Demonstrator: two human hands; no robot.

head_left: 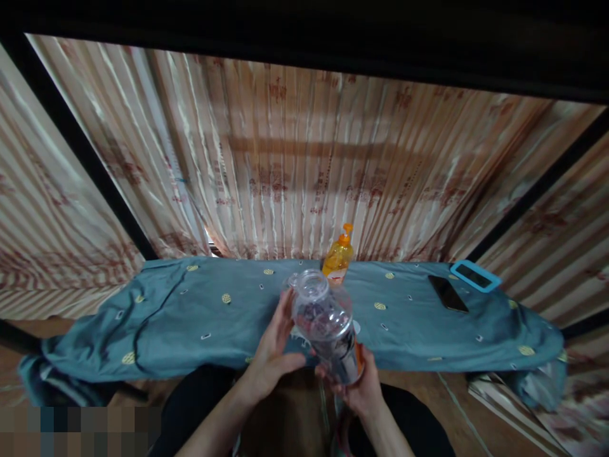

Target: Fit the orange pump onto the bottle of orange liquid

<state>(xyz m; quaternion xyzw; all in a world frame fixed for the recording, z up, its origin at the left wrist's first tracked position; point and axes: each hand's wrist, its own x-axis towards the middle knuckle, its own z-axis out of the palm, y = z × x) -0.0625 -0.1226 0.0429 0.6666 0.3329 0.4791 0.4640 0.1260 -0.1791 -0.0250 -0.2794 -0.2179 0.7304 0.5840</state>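
Note:
A clear plastic bottle [328,336] with a wide round neck leans over the front edge of the cloth-covered surface, its neck tilted up and to the left. My right hand [356,384] is wrapped around its lower part, by an orange patch on the side. Beside the neck, my left hand [273,355] has its fingers stretched upward and its thumb spread away from them. Its fingertips are close to the clear rim; whether they touch it I cannot tell. Just behind stands an orange pump bottle [337,260], partly hidden by the clear one.
Under these things lies a teal cloth [181,317] with yellow pineapple prints. A black phone [448,293] and a blue-framed device [476,276] lie at the right. Dark posts [85,146] flank a striped curtain [285,158]; a dark beam [304,38] crosses overhead.

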